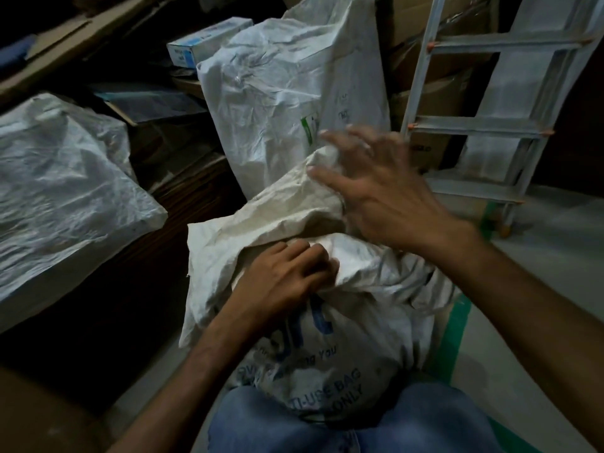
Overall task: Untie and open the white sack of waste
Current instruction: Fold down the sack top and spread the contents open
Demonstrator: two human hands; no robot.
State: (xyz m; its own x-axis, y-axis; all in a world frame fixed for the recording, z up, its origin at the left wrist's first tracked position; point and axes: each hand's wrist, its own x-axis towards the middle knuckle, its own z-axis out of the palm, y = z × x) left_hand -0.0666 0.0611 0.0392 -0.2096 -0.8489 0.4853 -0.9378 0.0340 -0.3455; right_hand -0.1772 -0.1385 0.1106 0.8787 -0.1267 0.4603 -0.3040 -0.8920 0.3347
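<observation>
Pale grey floor [555,256], smooth, dimly lit. A strip of green tape [452,335] is stuck along it. The white sack [343,364], printed in blue, stands on the floor with its right side just beside the tape. A taller second sack [277,109] stands upright behind it. A metal ladder [510,132] has its feet on the floor at right. Cardboard boxes [434,103] are stacked behind the ladder. A third sack [58,191] lies at left; what it rests on is too dark to tell.

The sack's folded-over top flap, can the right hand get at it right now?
Probably yes: the right hand is open right at the flap, nothing between them, while the left hand grips the gathered neck of the sack below.
</observation>
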